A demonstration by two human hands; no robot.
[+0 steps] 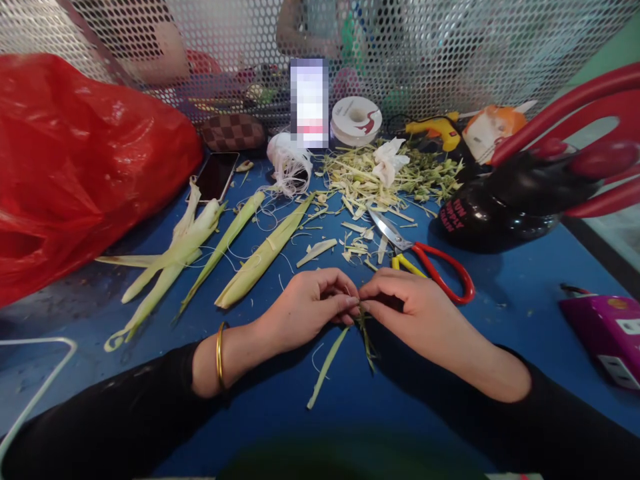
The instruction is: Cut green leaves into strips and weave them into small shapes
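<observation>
My left hand (313,307) and my right hand (420,300) meet fingertip to fingertip, both closed in a pinch. Between them they grip a small piece of thin green stems (369,343), whose ends hang below the fingers; its upper part is hidden. Under my left fingers a narrow pale-green leaf strip (327,370) lies on the table, with a bit of white thread (315,357) beside it. Just beyond my right hand are red-handled scissors (435,267), partly over a yellow-handled tool (407,265). Long pale-green husk leaves (265,260) lie past my left hand.
A red plastic bag (90,160) bulges at left. Tangled white thread (290,163), a ribbon spool (356,120), a lit phone (309,100) and plant scraps (360,173) line the back. At right stand a black pot (495,207) and a purple power box (595,327).
</observation>
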